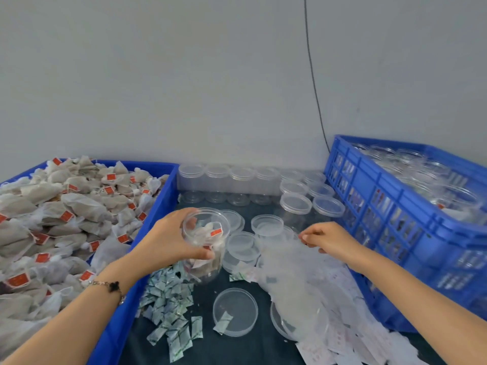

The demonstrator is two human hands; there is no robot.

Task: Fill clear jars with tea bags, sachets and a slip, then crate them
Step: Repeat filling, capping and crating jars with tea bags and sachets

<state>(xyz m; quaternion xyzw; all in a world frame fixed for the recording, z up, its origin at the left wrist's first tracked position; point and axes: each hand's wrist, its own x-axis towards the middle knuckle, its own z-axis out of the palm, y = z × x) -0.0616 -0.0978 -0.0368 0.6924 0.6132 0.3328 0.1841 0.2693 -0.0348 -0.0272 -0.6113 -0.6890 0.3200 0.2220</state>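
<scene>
My left hand (168,239) grips a clear jar (204,243) tilted toward me, with tea bags and a red tag showing inside. My right hand (328,238) hovers over loose clear lids (267,225), fingers pinched together; I cannot tell whether anything is between them. A blurred translucent shape (292,280) lies under it. Tea bags (66,214) with red tags fill the blue bin (155,217) on the left. Green-white sachets (168,306) lie heaped on the dark table. Paper slips (350,330) spread at the lower right.
Empty clear jars (229,180) stand in rows along the back wall. A blue slatted crate (405,219) holding filled jars stands on the right. One lid (235,312) lies open side up near the front. A black cable (315,83) runs down the wall.
</scene>
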